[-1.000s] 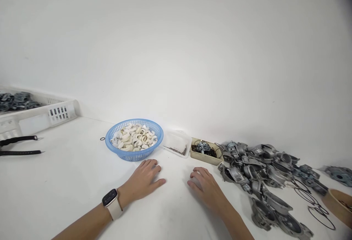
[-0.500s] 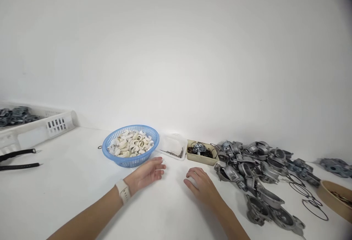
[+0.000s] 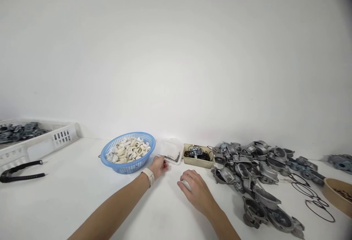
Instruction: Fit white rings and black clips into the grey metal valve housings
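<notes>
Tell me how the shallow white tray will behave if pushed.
The white tray looks thin-walled, so it is probably light and might flex a little. Being low and broad, it seems unlikely to tip when pushed, though the loose thin pieces inside could slide about.

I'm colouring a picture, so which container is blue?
The oval blue plastic mesh basket holding curved off-white pieces; the rest, like the shallow white plastic tray, are white, cream or tan.

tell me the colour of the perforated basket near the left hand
The perforated basket is blue; the head view shows it best.
</notes>
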A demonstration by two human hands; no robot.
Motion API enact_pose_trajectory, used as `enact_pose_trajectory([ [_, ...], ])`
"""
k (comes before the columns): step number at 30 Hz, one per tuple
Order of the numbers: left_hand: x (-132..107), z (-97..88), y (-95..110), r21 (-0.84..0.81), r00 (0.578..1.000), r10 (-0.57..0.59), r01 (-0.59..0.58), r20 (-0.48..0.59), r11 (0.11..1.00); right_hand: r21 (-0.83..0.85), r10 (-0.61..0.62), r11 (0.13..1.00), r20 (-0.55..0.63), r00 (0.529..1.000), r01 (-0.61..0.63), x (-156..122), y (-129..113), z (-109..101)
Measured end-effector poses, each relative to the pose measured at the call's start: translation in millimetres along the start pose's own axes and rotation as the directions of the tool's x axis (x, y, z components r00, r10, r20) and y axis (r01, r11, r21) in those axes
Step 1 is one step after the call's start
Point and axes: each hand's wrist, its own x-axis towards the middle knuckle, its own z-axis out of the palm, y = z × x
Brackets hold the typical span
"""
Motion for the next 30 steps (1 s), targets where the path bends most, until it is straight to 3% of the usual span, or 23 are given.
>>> enact_pose_trajectory([
  [5, 4, -4.2, 4, 0.144, 0.989, 0.126, -0.113, -0.082, 0.983, 0.031, 0.004, 1.0, 0.002, 1.0, -0.004, -2, -1, 1],
  [12, 4, -8.9, 6, 0.289, 0.959, 0.268, -0.232, -0.091, 0.929, 0.043, 0.007, 0.999, 0.004, 1.0, -0.008, -2, -1, 2],
  [30, 15, 2.3, 17, 0.435, 0.941, 0.33, -0.269, -0.07, 0.859, 0.025, 0.025, 0.999, 0.011, 1.0, -0.026, -1, -6, -1],
])
